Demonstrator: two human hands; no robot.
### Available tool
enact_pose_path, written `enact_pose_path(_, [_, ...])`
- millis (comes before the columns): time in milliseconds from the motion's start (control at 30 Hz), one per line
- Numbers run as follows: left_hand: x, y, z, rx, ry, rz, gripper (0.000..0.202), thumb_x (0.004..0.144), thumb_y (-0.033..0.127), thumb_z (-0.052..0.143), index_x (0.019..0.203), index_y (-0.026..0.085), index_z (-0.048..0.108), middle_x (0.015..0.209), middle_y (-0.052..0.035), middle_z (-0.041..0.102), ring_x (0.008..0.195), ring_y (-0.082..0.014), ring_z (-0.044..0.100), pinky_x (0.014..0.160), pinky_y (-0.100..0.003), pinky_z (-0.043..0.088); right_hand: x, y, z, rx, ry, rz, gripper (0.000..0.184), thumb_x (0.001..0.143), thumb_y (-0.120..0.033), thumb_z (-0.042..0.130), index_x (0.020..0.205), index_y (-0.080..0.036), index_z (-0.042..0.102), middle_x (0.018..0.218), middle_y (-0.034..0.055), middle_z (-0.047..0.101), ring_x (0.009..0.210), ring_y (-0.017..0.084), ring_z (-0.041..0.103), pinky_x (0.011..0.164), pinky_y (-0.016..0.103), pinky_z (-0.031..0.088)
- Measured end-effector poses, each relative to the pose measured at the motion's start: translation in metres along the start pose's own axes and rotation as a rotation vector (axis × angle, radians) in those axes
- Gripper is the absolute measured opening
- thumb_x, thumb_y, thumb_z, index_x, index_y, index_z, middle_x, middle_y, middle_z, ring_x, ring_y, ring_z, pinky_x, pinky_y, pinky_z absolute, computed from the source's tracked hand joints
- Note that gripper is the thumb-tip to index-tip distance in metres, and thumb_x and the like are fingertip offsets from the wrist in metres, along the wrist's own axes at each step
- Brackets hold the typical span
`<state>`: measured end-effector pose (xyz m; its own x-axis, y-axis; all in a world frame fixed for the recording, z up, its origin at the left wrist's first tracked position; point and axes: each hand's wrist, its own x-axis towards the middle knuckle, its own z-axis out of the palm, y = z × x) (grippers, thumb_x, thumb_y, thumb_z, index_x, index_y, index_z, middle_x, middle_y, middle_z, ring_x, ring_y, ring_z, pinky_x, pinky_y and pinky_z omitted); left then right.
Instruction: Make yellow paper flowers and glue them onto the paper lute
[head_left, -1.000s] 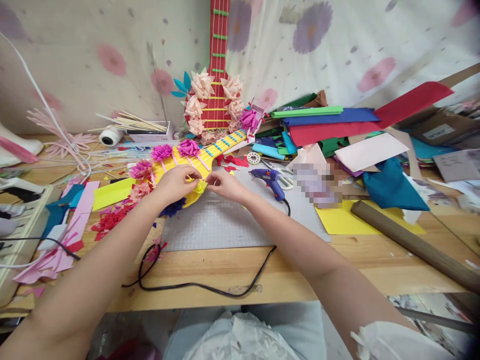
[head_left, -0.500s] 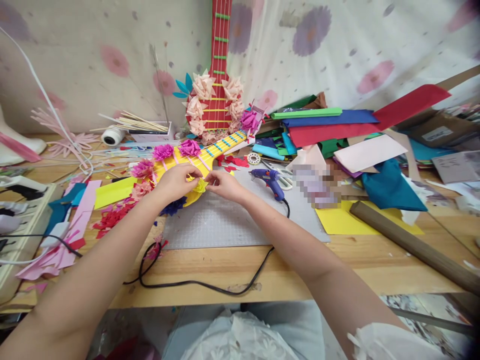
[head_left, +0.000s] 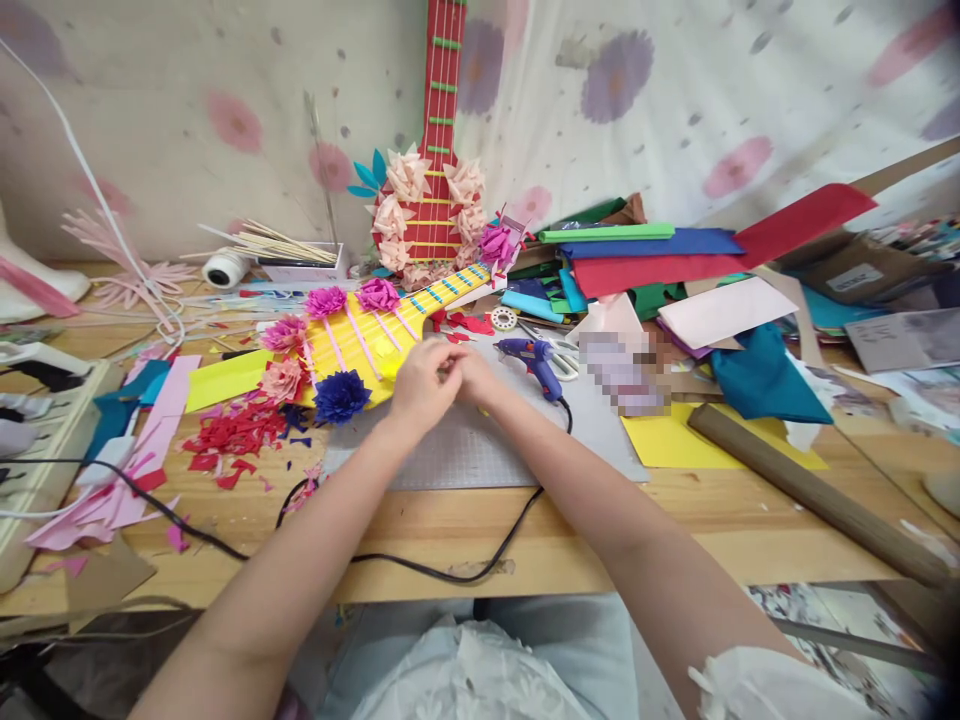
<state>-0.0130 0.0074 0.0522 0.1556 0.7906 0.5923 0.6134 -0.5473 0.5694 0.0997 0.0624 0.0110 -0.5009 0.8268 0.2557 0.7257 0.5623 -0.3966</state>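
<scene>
A yellow paper guitar lies tilted on the grey cutting mat, with pink strips across its body. Magenta, pink and salmon paper flowers and a dark blue paper flower sit around its edge. A bright yellow paper flower shows on the body beside my left hand. That hand is closed, its fingertips meeting those of my right hand just off the guitar's lower right side. My right hand is closed too. Whatever lies between the fingers is hidden.
A blue glue gun lies right of my hands, its black cord looping along the table front. Scissors rest behind it. A red paper guitar stands at the back. Red paper scraps lie left; a brown tube lies right.
Both hands have moved right, away from the yellow flower, and come together. The dark blue flower and the guitar's lower body are now uncovered. The view has shifted slightly.
</scene>
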Motion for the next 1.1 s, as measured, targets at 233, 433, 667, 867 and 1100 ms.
enact_pose_path(233, [-0.042,-0.017,0.023,-0.033,0.007,-0.106,0.026,0.074,0.007,0.046,0.095,0.018,0.058,0.089,-0.005,0.062,0.083,-0.015,0.057,0.073,-0.027,0.049,-0.006,-0.003,-0.007,-0.009,-0.048,0.098,0.03,0.076,-0.02,0.056,0.106,-0.016,0.055,0.099,0.0068,0.064,0.092,0.019,0.054,0.082,0.031,0.039])
enact_pose_path(433, [-0.05,-0.014,0.02,0.156,-0.143,-0.238,0.021,0.07,0.004,0.045,0.076,0.021,0.056,0.079,-0.0031,0.063,0.079,-0.0182,0.058,0.074,-0.031,0.046,-0.006,0.0,-0.007,0.054,-0.034,0.093,0.038,0.072,-0.005,0.048,0.107,-0.018,0.055,0.096,0.0024,0.066,0.093,0.017,0.053,0.084,0.029,0.038])
enact_pose_path(667, [-0.048,-0.025,0.022,0.162,-0.133,-0.355,0.025,0.071,0.006,0.045,0.089,0.019,0.056,0.091,-0.0072,0.065,0.088,-0.0215,0.059,0.082,-0.036,0.046,0.0,0.003,-0.01,0.019,-0.125,-0.028,0.044,0.072,-0.003,0.046,0.113,-0.018,0.053,0.099,0.0016,0.066,0.097,0.017,0.053,0.088,0.029,0.037])
enact_pose_path(867, [-0.048,-0.031,0.025,0.045,-0.082,-0.437,0.032,0.07,0.006,0.047,0.1,0.017,0.053,0.101,-0.0095,0.064,0.094,-0.021,0.06,0.086,-0.035,0.046,-0.004,-0.001,-0.012,-0.031,-0.124,0.014,0.039,0.074,-0.009,0.049,0.112,-0.018,0.053,0.09,0.002,0.068,0.089,0.018,0.056,0.081,0.029,0.038])
enact_pose_path(1100, [-0.047,-0.03,0.025,0.111,-0.13,-0.41,0.026,0.071,0.008,0.046,0.091,0.018,0.058,0.098,-0.0079,0.064,0.093,-0.0215,0.059,0.086,-0.036,0.046,-0.013,0.0,-0.014,0.058,-0.003,0.096,0.035,0.074,-0.01,0.051,0.107,-0.018,0.054,0.086,0.0013,0.067,0.089,0.017,0.057,0.084,0.03,0.038])
